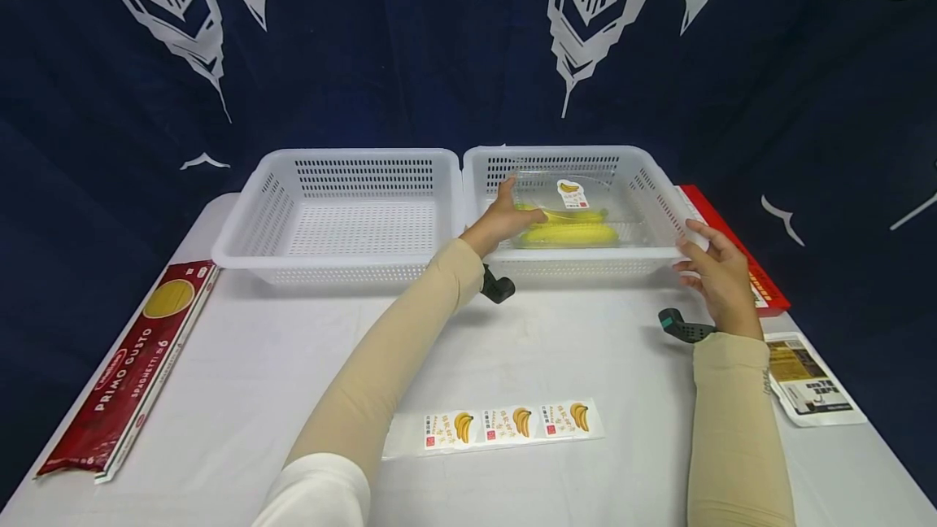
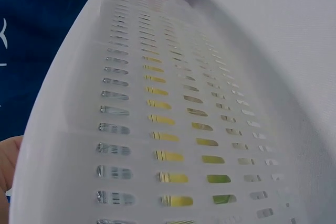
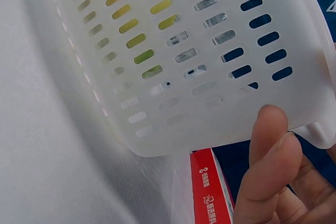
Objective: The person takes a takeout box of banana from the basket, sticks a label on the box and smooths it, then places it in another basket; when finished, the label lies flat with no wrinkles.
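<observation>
A clear plastic box [image 1: 631, 210] holding yellow bananas [image 1: 571, 234] lies in the right white basket [image 1: 571, 265]. Its lid bears a banana label [image 1: 573, 194]. My left hand [image 1: 501, 222] reaches over the basket's front rim and grips the box's left end, thumb on the lid. Only a sliver of that hand [image 2: 6, 163] shows past the rim in the left wrist view. My right hand [image 1: 721, 275] is at the basket's front right corner, fingers loosely bent around the rim and apart from the box. Whether those fingertips [image 3: 270, 121] press the wall is unclear.
A second white basket [image 1: 362, 226] adjoins on the left. A red spaghetti packet [image 1: 135, 364] lies at the left edge. A strip of banana labels [image 1: 505, 427] lies in front. At right are a red box [image 1: 769, 287] and a white-and-gold pouch [image 1: 812, 381].
</observation>
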The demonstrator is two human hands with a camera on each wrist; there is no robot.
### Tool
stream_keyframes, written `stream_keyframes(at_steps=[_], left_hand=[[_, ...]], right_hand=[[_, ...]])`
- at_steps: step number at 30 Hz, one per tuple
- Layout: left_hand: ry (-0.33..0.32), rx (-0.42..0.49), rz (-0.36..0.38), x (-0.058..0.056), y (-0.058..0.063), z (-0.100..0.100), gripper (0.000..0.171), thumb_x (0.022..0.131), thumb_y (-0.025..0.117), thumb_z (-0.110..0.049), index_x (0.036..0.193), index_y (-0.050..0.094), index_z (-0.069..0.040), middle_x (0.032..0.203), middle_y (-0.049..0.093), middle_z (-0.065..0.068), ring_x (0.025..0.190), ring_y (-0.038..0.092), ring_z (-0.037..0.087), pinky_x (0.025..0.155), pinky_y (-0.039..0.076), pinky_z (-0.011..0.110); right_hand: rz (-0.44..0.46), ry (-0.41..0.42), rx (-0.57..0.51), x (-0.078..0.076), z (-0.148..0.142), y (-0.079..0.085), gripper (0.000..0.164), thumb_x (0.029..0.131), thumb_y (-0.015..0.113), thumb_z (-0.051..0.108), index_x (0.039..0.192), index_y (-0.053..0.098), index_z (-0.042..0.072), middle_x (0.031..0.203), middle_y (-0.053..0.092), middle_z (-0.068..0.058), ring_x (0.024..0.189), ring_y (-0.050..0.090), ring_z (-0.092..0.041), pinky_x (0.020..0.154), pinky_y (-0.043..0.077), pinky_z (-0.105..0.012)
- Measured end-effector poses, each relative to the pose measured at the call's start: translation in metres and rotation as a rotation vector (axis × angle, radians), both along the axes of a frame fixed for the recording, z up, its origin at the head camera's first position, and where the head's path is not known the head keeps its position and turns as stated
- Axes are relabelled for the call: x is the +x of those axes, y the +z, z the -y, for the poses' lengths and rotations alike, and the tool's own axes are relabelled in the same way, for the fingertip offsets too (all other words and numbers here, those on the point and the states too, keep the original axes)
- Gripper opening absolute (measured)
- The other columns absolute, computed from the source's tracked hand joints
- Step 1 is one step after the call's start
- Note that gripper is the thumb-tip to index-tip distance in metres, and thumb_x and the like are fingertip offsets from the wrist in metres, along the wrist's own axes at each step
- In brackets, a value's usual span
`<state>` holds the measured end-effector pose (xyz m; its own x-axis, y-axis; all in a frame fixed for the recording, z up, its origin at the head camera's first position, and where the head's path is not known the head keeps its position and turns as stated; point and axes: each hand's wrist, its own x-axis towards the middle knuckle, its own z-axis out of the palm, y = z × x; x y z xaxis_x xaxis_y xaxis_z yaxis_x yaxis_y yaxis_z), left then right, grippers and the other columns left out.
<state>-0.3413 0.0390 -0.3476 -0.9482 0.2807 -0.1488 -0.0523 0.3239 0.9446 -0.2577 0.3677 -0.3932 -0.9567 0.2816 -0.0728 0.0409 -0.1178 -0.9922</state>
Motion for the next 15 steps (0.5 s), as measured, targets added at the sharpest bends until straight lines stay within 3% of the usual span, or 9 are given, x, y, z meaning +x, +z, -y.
stream_keyframes(at_steps=[15], left_hand=[[-0.048,-0.02,-0.019,0.0062,0.0082,0.0093,0.1,0.101,0.072,-0.024,0.175,0.005,-0.015,0.18,0.014,0.017,0.164,0.019,0.037,0.132,0.023,0.054]], right_hand=[[0.004,0.01,-0.008,0.0012,-0.001,0.0008,0.032,0.104,0.075,0.017,0.131,0.068,0.032,0.109,0.066,0.016,0.069,0.07,-0.008,0.058,0.057,-0.019]])
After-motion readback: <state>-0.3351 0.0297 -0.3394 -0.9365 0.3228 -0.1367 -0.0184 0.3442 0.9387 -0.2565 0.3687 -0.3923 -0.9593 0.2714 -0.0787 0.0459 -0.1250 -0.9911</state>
